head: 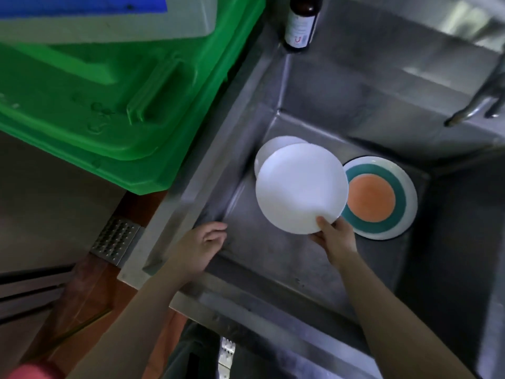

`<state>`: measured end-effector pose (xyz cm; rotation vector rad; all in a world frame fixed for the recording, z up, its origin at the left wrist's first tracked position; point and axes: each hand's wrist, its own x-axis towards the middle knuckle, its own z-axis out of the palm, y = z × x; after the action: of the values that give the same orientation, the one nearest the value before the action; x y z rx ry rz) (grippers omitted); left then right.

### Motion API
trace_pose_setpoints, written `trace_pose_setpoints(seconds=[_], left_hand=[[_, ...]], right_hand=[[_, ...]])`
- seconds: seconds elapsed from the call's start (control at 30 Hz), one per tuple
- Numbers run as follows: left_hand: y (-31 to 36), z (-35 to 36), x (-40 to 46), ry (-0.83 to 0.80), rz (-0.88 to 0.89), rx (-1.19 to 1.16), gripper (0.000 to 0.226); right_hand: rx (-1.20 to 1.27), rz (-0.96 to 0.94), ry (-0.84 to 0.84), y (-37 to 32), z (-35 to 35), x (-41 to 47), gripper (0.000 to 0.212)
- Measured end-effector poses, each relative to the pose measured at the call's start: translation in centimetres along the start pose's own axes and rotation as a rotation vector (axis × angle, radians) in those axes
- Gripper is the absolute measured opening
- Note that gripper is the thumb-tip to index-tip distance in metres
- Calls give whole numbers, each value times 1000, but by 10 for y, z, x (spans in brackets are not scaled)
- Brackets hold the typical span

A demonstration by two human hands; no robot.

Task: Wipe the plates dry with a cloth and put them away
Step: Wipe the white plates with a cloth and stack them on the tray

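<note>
— Both forearms fill my lower view. My left hand rests loosely open on the sink rim, holding nothing; my right hand pinches the near edge of a white plate, thumb on top.

— What's around it?

— That plate is tilted above the basin floor. It overlaps a second white plate behind and hides the left edge of a striped plate lying flat, right. Three plates, counted.

— Room to move?

— Bare basin floor toward me. A green crate crowds the left rim, a brown bottle stands at the far corner, the tap juts in upper right.
</note>
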<state>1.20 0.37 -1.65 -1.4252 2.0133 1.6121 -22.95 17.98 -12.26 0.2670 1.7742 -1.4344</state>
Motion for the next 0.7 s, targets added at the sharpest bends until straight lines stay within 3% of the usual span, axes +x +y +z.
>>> trace_pose_setpoints(seconds=[0.2,0.4,0.57,0.7], left_hand=[[26,-10,-3,-15,152,-4,48],[54,-31,-20,-40,401,-60,45],[72,-48,-31,67,586,-193,10],[73,-62,-36,163,667,-155,20]], right_hand=[[-96,-281,69,-40,-3,-88,13],[-193,-565,216,-62,10,-169,7],[-349,-733,400,-71,23,-210,8],[-323,-852,506,-82,36,-241,7]])
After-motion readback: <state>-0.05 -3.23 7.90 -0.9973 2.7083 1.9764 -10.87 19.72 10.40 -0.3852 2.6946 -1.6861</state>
